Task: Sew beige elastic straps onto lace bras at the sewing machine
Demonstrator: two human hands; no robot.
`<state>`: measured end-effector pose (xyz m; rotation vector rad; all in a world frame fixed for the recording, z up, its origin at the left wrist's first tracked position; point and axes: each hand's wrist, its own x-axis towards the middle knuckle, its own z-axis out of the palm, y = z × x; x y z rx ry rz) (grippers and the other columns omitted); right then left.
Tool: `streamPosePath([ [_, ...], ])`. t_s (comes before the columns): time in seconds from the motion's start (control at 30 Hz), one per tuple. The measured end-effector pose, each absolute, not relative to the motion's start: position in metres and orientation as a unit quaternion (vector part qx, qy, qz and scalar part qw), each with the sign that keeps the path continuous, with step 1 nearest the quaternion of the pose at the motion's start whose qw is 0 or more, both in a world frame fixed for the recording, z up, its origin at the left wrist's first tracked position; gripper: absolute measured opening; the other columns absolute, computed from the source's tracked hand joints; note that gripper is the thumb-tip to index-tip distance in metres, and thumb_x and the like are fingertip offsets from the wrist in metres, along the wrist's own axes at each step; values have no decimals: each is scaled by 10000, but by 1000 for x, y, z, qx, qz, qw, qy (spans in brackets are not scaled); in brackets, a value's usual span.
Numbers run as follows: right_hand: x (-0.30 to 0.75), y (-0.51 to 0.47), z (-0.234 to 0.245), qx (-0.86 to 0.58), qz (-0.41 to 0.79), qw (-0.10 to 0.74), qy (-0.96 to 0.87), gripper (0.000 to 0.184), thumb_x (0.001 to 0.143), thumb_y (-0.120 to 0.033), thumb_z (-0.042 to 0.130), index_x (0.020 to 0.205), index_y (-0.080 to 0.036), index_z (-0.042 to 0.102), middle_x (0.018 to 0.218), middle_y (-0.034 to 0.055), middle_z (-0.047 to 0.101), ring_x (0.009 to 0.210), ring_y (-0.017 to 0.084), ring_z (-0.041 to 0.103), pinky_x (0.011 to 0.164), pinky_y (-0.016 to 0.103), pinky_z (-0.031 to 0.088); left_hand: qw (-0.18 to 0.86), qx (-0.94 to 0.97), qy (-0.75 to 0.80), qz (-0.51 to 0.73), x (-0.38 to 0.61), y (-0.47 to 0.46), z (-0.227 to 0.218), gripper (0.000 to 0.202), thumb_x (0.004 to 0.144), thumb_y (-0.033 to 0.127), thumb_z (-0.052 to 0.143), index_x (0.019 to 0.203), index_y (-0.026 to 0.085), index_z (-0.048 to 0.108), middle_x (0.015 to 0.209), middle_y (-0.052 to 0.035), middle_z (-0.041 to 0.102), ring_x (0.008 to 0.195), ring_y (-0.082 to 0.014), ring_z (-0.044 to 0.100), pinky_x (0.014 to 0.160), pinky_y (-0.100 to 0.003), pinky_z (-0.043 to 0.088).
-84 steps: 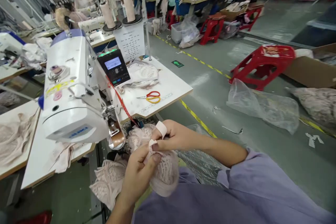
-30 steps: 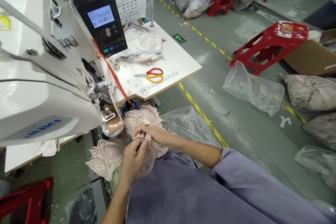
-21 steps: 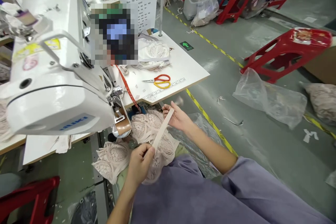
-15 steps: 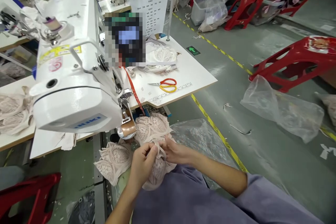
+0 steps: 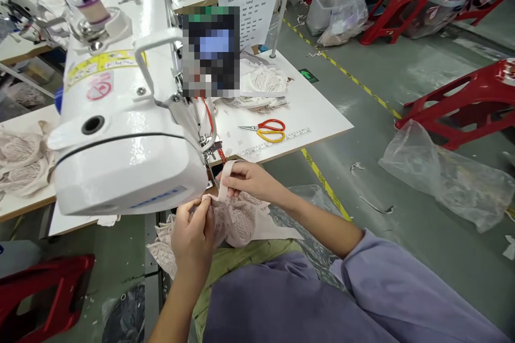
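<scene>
Currently, both hands pinch one flat band [image 5: 223, 186], held just off the front edge of the white surface [image 5: 328, 122], beside the head of the sewing machine [image 5: 129, 171]. From the left hand [image 5: 194, 233], its grip closed at thumb and fingertip, the band runs briefly rightward, then bends and rises steeply, leaning a little right, and curls over at the top into the closed grip of the right hand [image 5: 252, 179]. It looks smooth, plain and pale pink, almost cream. Below the hands, over green cloth [image 5: 237, 265] on the lap, lies a lace bra [image 5: 241, 222] of similar colour, its long axis roughly left to right: rounded, patterned cups, and a plain tapering wing pointing right. Near the surface's front edge, red-and-yellow-handled scissors [image 5: 271, 131] lie with blades pointing left.
</scene>
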<state>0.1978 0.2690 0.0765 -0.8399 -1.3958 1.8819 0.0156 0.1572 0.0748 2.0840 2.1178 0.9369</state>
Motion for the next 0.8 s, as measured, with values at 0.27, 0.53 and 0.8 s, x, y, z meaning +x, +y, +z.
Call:
streamPosePath([
  [0.27,180,289,73,-382,538,328,-676,218,841,-375,670,772,-181,597,652,-40,559,616,107,507,591,229,364,189,690,659,232,-10,154,79,407,968,389,502,1330,249,625,704,-28,636,557,-149,535,504,-233,349],
  [0.53,156,301,65,-326,417,394,-751,150,838,-240,630,701,-187,659,1008,59,623,950,206,549,865,322,425,339,610,657,286,-16,154,78,461,936,405,560,1375,267,589,1011,-91,750,637,-175,652,560,-261,478],
  [0.8,149,299,66,-326,477,413,-704,111,811,-253,608,729,-178,611,1075,75,587,1050,247,528,948,396,443,409,522,672,330,6,143,92,294,937,411,554,1110,270,746,1146,-52,753,1051,-244,704,814,-306,566],
])
